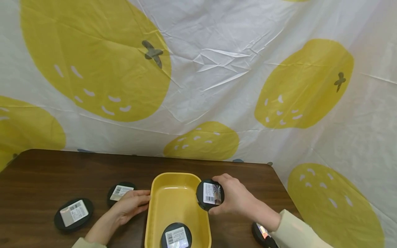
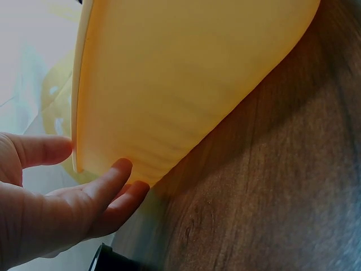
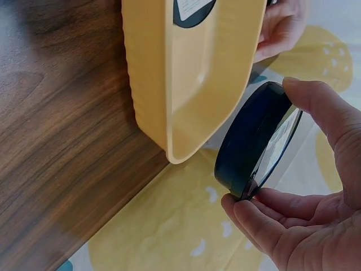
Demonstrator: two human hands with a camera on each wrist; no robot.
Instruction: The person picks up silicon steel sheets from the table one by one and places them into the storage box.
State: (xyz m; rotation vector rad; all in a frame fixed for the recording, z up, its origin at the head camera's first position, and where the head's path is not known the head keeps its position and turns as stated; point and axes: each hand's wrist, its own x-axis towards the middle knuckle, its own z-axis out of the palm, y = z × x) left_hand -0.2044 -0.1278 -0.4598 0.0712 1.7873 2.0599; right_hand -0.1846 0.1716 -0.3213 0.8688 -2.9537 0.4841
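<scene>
In the head view my right hand (image 1: 234, 194) holds a black round flat container (image 1: 201, 203) by its edge, tilted above the right rim of a yellow tray (image 1: 170, 210). The right wrist view shows my thumb and fingers (image 3: 259, 226) pinching opposite sides of this container (image 3: 251, 135). With fairly straight fingers, my left hand (image 1: 131, 205) touches the tray's left side; in the left wrist view the fingertips meet the rim and outer wall (image 2: 152, 101). Another black round container (image 1: 167, 237) lies inside the tray at the near end, its white barcode label facing up.
Two more labelled black round containers (image 1: 88, 210) lie on the dark wooden table (image 1: 102, 168) to the left, one close behind my left hand. Another black container (image 1: 258, 237) is partly hidden under my right sleeve (image 1: 294, 227). A lemon-print cloth (image 1: 217, 86) hangs behind the table.
</scene>
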